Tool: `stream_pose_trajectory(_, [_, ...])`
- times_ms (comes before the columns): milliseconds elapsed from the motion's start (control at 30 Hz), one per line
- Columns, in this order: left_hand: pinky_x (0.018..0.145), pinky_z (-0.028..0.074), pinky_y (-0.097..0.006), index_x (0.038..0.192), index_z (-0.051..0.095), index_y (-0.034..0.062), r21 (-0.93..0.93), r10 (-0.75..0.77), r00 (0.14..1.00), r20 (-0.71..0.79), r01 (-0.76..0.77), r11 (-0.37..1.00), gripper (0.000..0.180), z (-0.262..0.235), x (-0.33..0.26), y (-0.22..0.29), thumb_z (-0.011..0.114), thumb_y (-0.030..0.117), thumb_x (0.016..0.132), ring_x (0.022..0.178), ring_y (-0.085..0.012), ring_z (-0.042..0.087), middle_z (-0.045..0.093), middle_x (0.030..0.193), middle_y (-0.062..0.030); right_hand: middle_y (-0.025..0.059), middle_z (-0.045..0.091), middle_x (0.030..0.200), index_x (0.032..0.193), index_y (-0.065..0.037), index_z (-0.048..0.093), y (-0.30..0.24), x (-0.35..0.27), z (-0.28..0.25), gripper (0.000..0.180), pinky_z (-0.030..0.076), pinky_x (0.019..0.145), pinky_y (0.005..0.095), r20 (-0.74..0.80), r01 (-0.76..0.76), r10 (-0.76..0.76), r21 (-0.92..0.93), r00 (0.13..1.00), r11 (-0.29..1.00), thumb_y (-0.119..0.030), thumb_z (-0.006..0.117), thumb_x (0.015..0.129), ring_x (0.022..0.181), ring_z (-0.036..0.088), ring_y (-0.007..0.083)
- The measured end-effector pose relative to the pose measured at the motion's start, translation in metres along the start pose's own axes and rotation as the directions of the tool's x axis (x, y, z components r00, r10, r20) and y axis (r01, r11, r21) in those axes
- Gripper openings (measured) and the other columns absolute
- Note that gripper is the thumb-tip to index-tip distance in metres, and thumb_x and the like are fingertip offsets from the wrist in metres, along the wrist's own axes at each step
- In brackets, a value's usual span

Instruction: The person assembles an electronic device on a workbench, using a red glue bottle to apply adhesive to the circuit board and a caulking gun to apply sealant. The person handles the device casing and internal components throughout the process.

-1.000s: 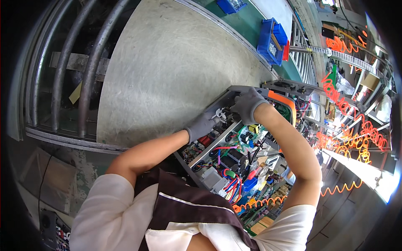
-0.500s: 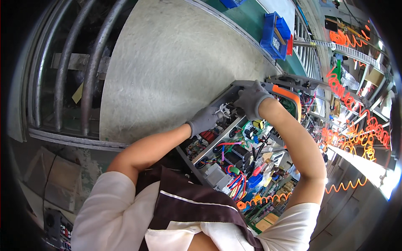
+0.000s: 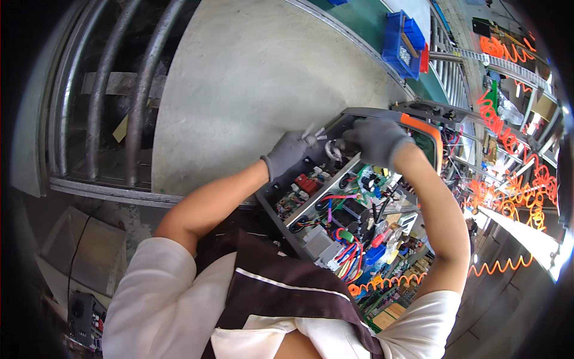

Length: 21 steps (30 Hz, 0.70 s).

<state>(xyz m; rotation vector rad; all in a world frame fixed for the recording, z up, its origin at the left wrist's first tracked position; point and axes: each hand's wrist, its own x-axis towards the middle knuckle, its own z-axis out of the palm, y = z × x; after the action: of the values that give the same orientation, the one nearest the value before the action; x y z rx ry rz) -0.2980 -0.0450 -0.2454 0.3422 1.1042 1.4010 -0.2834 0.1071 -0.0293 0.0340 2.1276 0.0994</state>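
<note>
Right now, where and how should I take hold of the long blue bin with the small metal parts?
Likely by the long left wall of the blue bin, coming from the left across the metal tabletop. That side looks unobstructed, while a smaller blue bin and a red item crowd the right. Keep it level: its open top exposes small metal parts.

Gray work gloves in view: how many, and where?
2: one on the left hand, at the open chassis's rim; one on the right hand, over the chassis. Background clutter could hide more.
</note>
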Motion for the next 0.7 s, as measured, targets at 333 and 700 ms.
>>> stream_pose_trajectory(333, [0.038,0.021,-0.023,0.068,0.043,0.0191,-0.288,0.033,0.74,-0.671,-0.301,0.909,0.03,-0.229,-0.185,0.081,0.056,0.028,0.093,0.042,-0.0036,0.031,0.037,0.053,0.0085,0.0162,0.056,0.096,0.119,-0.012,0.059,-0.012,-0.105,0.065,0.057,0.048,0.075,0.0449,-0.519,-0.12,0.303,0.357,0.799,0.926,-0.006,0.063,0.062,0.09,0.057,0.0369])
stream_pose_trajectory(700, [0.035,0.02,-0.028,0.065,0.038,0.0186,-0.283,-0.084,0.361,-0.929,-0.543,0.791,0.042,-0.288,-0.229,0.03,0.044,0.044,0.098,0.039,-0.011,0.026,0.028,0.05,0.0039,0.0137,0.054,0.118,0.131,0.003,0.05,-0.089,-0.189,0.194,0.063,0.041,0.097,0.0321,-0.451,-0.002,0.836,0.88,0.311,0.476,0.011,0.05,0.068,0.113,0.053,0.0236])
